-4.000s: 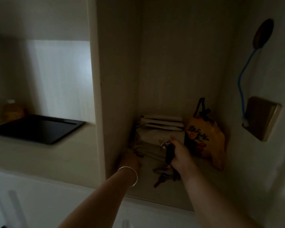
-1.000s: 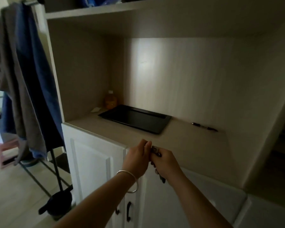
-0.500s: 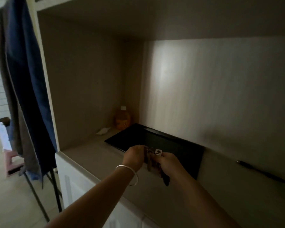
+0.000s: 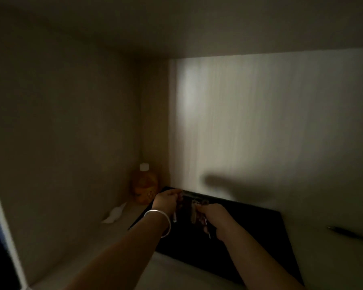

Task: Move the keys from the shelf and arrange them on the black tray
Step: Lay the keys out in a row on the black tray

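Both hands, left hand [image 4: 167,200] and right hand [image 4: 215,216], grip keys [image 4: 194,213] above tray [image 4: 260,237].

Hands: two, left hand [image 4: 168,200] at 9 o'clock of key bunch, right hand [image 4: 215,218] at 4 o'clock of it. Keys [image 4: 194,213]: one bunch between hands, exact key count unclear in dim blur. Black tray [image 4: 258,243]: one. Orange bottle [image 4: 144,185]: one, 10 o'clock of tray. Bracelet [image 4: 159,218]: one, left wrist. Pen [image 4: 348,233]: one, 3 o'clock of tray. White scrap [image 4: 114,213]: one, 9 o'clock of tray.
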